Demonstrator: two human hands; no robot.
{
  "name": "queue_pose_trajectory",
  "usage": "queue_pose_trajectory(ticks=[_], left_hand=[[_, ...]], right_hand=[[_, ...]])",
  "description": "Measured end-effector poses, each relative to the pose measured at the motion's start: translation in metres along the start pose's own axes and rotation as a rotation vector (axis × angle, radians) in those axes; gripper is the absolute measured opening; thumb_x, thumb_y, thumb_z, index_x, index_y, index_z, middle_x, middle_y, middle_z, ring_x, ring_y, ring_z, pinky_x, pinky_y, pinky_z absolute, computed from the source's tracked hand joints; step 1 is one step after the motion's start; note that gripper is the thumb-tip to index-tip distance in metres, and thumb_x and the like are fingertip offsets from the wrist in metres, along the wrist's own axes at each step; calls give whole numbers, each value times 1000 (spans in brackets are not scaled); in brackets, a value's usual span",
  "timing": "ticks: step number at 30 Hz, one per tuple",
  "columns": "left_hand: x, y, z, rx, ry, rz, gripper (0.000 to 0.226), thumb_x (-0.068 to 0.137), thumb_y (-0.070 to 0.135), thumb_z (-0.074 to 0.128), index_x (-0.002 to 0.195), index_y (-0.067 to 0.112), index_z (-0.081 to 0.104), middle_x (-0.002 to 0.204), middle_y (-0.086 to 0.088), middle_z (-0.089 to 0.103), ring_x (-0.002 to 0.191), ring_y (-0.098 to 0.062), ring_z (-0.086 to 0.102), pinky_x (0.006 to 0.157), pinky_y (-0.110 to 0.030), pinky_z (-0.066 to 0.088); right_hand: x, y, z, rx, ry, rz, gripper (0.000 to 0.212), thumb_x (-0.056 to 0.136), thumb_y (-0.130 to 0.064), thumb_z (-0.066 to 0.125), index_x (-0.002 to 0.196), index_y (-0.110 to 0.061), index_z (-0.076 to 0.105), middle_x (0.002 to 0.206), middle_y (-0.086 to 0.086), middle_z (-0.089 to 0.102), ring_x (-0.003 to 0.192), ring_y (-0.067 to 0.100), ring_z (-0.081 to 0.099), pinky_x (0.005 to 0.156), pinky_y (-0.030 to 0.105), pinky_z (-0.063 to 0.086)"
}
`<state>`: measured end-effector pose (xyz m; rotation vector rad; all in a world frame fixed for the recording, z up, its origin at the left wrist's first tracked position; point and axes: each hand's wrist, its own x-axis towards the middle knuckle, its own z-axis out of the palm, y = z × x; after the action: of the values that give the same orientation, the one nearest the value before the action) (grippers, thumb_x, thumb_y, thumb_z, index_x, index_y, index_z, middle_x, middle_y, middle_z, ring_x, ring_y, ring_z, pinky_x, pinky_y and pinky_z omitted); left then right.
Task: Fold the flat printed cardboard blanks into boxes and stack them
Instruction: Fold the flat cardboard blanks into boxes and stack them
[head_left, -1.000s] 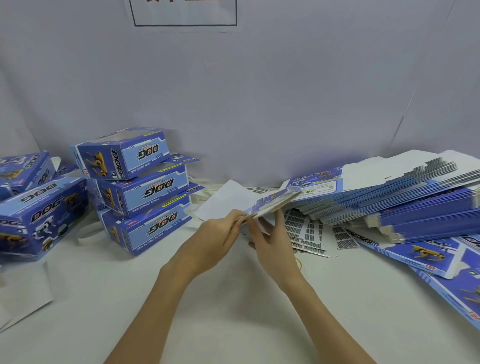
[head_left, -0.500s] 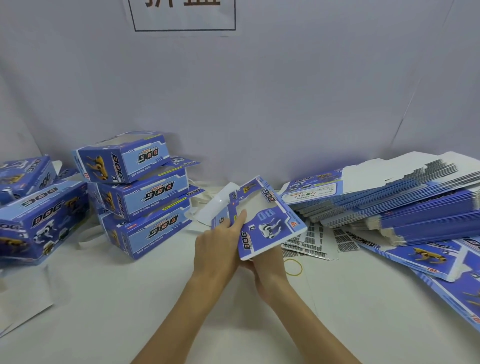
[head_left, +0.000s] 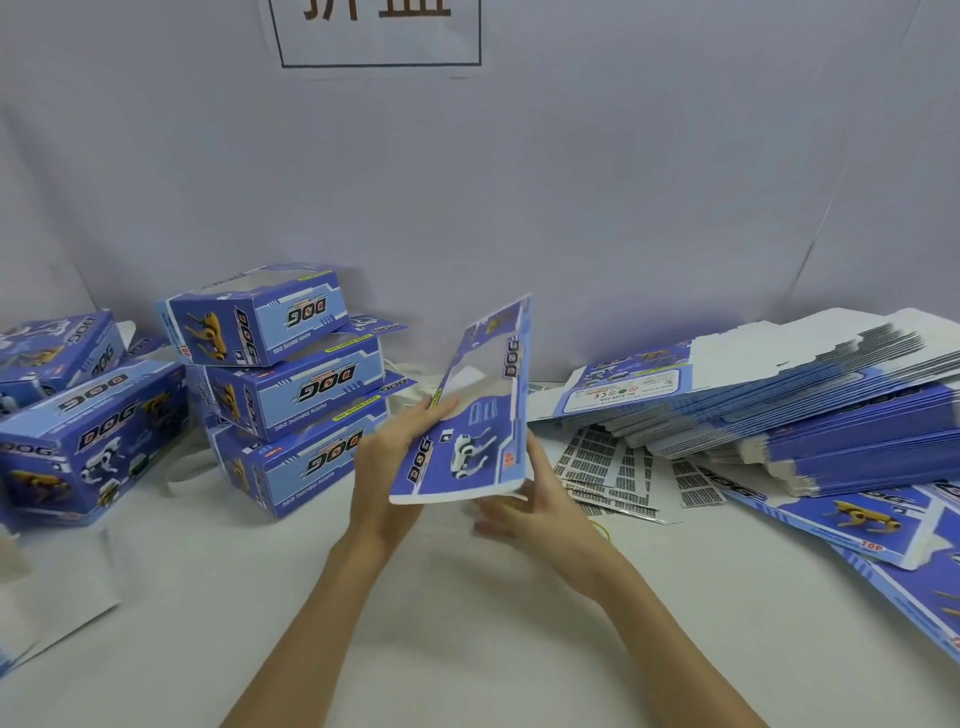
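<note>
Progress: we count three folded boxes (head_left: 291, 384) stacked at centre left, and more folded ones (head_left: 88, 441) further left, so a good share of the job looks done to us.
Remaining: a thick heap of flat blanks (head_left: 779, 410) waits on the right, with loose blanks (head_left: 852, 514) spilled in front of it; we judge that much folding is left.
Blank in hand: one blank (head_left: 467, 426) stands tilted above the table (head_left: 467, 623) at centre, between the stack and the heap, still collapsed flat and not yet opened into a sleeve.
Left hand: our left hand (head_left: 389, 467) holds the blank's left edge, thumb laid over the printed face and fingers behind it.
Right hand: our right hand (head_left: 540, 514) sits at the lower right corner; its fingers look spread beneath and behind the card, but blur keeps us from telling whether it grips or only props.
Material: thin, stiff card, glossy blue print with a robot dog and "DOG" lettering outside, plain white inside, with a window cut-out in the large panel.
Shapes: the finished boxes are shallow rectangular cartons with crisp edges.
Other items: barcode sticker sheets (head_left: 608, 473) lie flat beside the heap, and a yellow rubber band (head_left: 605, 530) rests near our right wrist.
</note>
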<state>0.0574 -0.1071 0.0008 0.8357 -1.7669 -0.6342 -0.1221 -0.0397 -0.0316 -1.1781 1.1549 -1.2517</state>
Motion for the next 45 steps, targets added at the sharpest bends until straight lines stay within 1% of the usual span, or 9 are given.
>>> queue_pose_trajectory(ticks=[3, 5, 8, 12, 18, 22, 28, 38, 45], left_hand=[[18, 1, -7, 108, -121, -88, 59, 102, 22, 66, 156, 12, 43, 161, -9, 44, 135, -20, 56, 90, -5, 45], [3, 1, -4, 235, -92, 210, 65, 90, 12, 80, 149, 10, 53, 158, -8, 45, 114, -12, 66, 78, 2, 44], [-13, 2, 6, 267, -202, 420, 65, 84, 11, 85, 143, 8, 59, 155, -11, 50, 106, -14, 72, 78, -6, 53], [-8, 14, 18, 187, -196, 398, 64, 86, 17, 78, 145, 8, 54, 153, -12, 52, 115, -16, 70, 77, -25, 64], [1, 6, -5, -228, -465, -50, 74, 91, 18, 75, 154, 41, 44, 158, 19, 46, 149, -5, 39, 122, -38, 36], [8, -7, -29, -687, -241, -357, 57, 93, -17, 39, 139, 6, 62, 144, -10, 63, 139, -31, 55, 120, -54, 37], [5, -2, -5, -496, -263, -650, 77, 82, 81, 63, 145, 41, 46, 128, 0, 70, 112, -23, 73, 94, -51, 61], [4, 2, 7, -638, -339, -526, 70, 89, 37, 81, 141, 61, 42, 129, 2, 73, 111, -31, 74, 78, -40, 64], [6, 0, 5, -632, -169, -617, 30, 80, 72, 72, 96, 86, 51, 115, 18, 76, 106, -21, 76, 72, -36, 64]], right_hand=[[2, -13, -16, 327, 29, 34, 70, 102, 4, 57, 158, -35, 39, 137, 21, 67, 109, 40, 73, 83, 49, 64], [2, -26, -22, 583, 43, 38, 42, 107, -31, 56, 148, -24, 58, 139, 22, 66, 118, 42, 70, 96, 55, 58], [-3, -35, -31, 741, -69, 28, 74, 103, -67, 47, 157, -17, 49, 159, 19, 50, 148, 42, 46, 125, 61, 28], [-7, -39, -33, 743, -97, 48, 75, 104, -68, 42, 150, -11, 58, 152, 11, 57, 137, 30, 58, 121, 47, 41], [-9, -41, -46, 567, 134, 4, 53, 96, -50, 62, 138, -19, 66, 134, 12, 72, 120, 33, 72, 96, 46, 59], [-8, -38, -45, 543, 123, 70, 45, 89, -44, 68, 126, -19, 72, 131, 13, 73, 116, 34, 73, 93, 45, 60], [-6, -29, -29, 421, 44, 156, 50, 86, -40, 74, 131, -20, 64, 119, 11, 78, 99, 31, 79, 73, 39, 64], [-3, -29, -30, 193, 101, -6, 86, 87, -44, 81, 151, -63, 27, 120, -2, 78, 104, 36, 78, 73, 43, 66], [-11, -32, -17, 95, -6, -86, 77, 91, -39, 79, 146, -70, 35, 125, 4, 75, 107, 36, 77, 74, 42, 66]])
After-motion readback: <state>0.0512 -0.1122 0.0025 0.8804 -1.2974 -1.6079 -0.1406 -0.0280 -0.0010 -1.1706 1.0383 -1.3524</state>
